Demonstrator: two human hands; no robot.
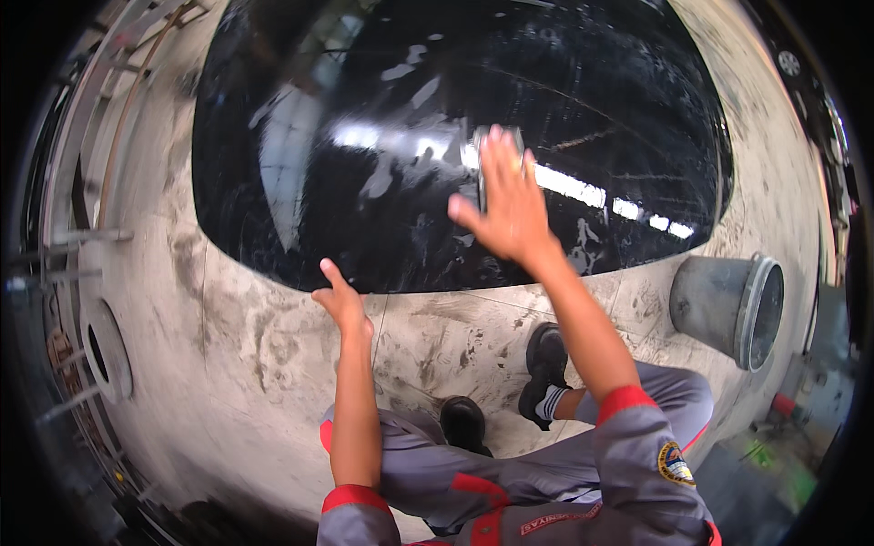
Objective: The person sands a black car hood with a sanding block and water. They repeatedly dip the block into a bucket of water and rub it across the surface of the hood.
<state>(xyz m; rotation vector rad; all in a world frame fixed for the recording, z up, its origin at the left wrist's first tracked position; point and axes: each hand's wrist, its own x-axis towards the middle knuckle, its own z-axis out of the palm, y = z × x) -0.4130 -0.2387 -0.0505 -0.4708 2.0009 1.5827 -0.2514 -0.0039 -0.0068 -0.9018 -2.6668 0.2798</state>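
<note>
A large, glossy black curved panel [391, 241], looking like a car bonnet, fills the upper middle, with wet patches and light reflections on it. My right hand [510, 205] lies over its near half, fingers stretched forward and thumb out to the side. Under those fingers shows the edge of a small flat grey pad [480, 187], mostly covered and slightly blurred. At the panel's near left edge is my left hand [344, 302], with spread digits and nothing visible in it. Whether it touches the panel's edge I cannot tell.
A grey bucket [715, 300] lies on its side at the right, near the panel's corner. On the left are a round pale ring [107, 350] and a metal frame [86, 237]. My black shoes [546, 369] stand on the stained pale floor [264, 355] before the panel.
</note>
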